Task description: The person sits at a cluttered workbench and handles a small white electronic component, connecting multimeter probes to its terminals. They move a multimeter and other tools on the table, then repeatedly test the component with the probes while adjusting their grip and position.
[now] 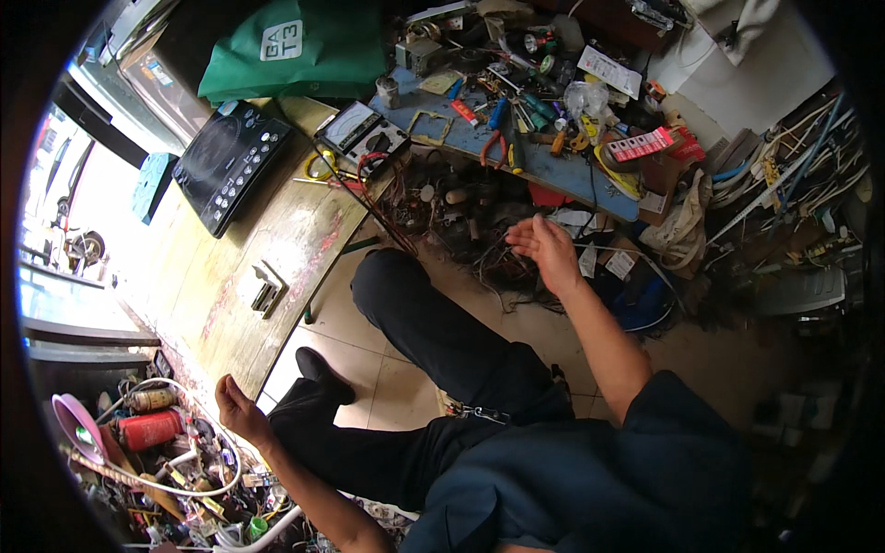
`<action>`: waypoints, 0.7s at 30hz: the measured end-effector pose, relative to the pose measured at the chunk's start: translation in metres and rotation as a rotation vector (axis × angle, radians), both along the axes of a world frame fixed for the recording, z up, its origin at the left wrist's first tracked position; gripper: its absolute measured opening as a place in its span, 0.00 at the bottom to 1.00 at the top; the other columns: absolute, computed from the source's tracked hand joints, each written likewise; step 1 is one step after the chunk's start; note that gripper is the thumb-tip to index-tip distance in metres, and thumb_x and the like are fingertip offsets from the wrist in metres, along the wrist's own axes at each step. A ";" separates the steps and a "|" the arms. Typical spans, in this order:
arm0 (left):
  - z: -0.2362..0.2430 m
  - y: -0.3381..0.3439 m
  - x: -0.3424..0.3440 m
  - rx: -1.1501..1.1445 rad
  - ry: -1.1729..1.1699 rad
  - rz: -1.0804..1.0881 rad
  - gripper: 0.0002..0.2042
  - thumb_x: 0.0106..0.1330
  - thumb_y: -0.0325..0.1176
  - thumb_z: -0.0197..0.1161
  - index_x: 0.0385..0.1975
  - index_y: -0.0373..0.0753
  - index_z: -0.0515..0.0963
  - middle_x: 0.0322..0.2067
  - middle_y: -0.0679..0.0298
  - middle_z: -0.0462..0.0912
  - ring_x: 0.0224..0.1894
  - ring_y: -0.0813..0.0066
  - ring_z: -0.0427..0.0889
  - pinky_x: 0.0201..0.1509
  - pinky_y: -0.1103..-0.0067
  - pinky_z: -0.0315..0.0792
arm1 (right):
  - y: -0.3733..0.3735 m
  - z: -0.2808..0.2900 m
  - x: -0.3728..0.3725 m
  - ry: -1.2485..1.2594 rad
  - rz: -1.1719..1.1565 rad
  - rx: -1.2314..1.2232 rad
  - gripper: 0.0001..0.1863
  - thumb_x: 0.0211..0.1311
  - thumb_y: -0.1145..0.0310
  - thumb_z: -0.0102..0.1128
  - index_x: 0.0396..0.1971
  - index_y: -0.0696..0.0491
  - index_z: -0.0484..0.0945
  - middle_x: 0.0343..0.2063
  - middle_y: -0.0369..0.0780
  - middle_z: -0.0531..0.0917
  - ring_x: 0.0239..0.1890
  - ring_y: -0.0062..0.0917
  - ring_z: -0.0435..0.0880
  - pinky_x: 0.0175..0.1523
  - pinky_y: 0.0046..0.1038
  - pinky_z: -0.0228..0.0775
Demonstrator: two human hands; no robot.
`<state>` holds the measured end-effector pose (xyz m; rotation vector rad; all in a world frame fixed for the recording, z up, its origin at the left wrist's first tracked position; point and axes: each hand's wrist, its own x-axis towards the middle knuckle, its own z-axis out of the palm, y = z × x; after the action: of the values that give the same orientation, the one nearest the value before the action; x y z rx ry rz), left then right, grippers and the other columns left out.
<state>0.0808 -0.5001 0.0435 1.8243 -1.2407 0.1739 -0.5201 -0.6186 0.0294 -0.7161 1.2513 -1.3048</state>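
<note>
My right hand (550,255) is raised in front of the cluttered bench, its fingers stretched out and holding nothing. To the left, my left hand (242,412) hovers by the near edge of the wooden table (304,241), fingers extended close together, with no object visible in it. On that table lie a black induction cooker (230,161) and, nearer to me, a small metal piece with upright plates (265,289). At the table's far right corner is an analog multimeter (361,135), with red and black leads beside it.
A green bag (297,55) stands behind the cooker. The blue bench (558,168) carries screwdrivers, pliers (494,147) and loose parts. Cable bundles (784,184) crowd the right side. Lower left, a red cylinder (149,429) and a pink basin (77,429) sit among scrap.
</note>
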 end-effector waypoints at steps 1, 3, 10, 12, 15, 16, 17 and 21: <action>0.001 -0.001 -0.005 0.048 0.042 0.014 0.10 0.79 0.34 0.61 0.44 0.32 0.83 0.29 0.59 0.86 0.29 0.72 0.79 0.35 0.74 0.75 | 0.000 0.006 0.006 -0.159 0.018 0.028 0.30 0.82 0.44 0.44 0.56 0.59 0.77 0.51 0.45 0.86 0.53 0.35 0.87 0.57 0.34 0.77; 0.009 0.001 -0.011 0.068 0.002 -0.019 0.12 0.79 0.36 0.60 0.40 0.32 0.81 0.27 0.60 0.84 0.27 0.72 0.78 0.34 0.75 0.74 | -0.003 0.025 0.026 -0.352 0.025 0.014 0.38 0.80 0.37 0.38 0.61 0.61 0.74 0.56 0.48 0.84 0.58 0.37 0.84 0.62 0.37 0.74; 0.003 0.007 -0.006 0.062 -0.069 0.010 0.26 0.82 0.43 0.54 0.19 0.34 0.64 0.12 0.57 0.59 0.15 0.72 0.58 0.21 0.65 0.53 | -0.018 0.058 0.057 -0.525 0.123 -0.075 0.48 0.76 0.29 0.30 0.64 0.62 0.73 0.61 0.50 0.81 0.62 0.38 0.81 0.66 0.38 0.71; 0.003 0.004 -0.011 0.072 -0.069 0.016 0.26 0.83 0.43 0.54 0.20 0.34 0.65 0.13 0.58 0.61 0.16 0.72 0.59 0.22 0.66 0.55 | -0.018 0.068 0.060 -0.513 0.112 -0.085 0.49 0.76 0.28 0.30 0.64 0.62 0.73 0.61 0.49 0.81 0.62 0.39 0.81 0.67 0.39 0.71; 0.001 0.004 -0.014 0.059 -0.011 -0.004 0.24 0.83 0.42 0.53 0.21 0.34 0.69 0.14 0.60 0.67 0.17 0.73 0.63 0.22 0.70 0.59 | -0.018 0.075 0.065 -0.512 0.120 -0.097 0.49 0.75 0.27 0.30 0.64 0.62 0.73 0.61 0.50 0.81 0.62 0.39 0.81 0.67 0.39 0.71; 0.001 0.006 -0.011 0.057 0.007 0.004 0.24 0.83 0.41 0.53 0.22 0.34 0.70 0.14 0.61 0.68 0.17 0.74 0.64 0.23 0.71 0.60 | -0.019 0.073 0.069 -0.522 0.125 -0.093 0.49 0.75 0.28 0.30 0.64 0.62 0.73 0.60 0.50 0.81 0.62 0.40 0.81 0.67 0.40 0.70; 0.000 0.008 -0.008 0.054 0.025 0.015 0.23 0.83 0.41 0.53 0.22 0.34 0.71 0.15 0.62 0.70 0.17 0.74 0.65 0.23 0.72 0.61 | -0.019 0.072 0.069 -0.532 0.132 -0.089 0.49 0.76 0.28 0.30 0.64 0.62 0.73 0.60 0.50 0.81 0.62 0.40 0.81 0.67 0.40 0.70; -0.008 0.010 0.001 0.006 0.097 -0.060 0.17 0.81 0.35 0.55 0.26 0.33 0.77 0.17 0.66 0.73 0.19 0.79 0.69 0.24 0.77 0.63 | -0.014 0.072 0.074 -0.516 0.127 -0.060 0.40 0.80 0.36 0.33 0.62 0.61 0.75 0.59 0.48 0.82 0.62 0.39 0.80 0.66 0.40 0.70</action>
<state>0.0820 -0.4899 0.0352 1.7768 -1.2275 0.0480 -0.4460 -0.6325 0.1014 -0.4499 0.7420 -1.3179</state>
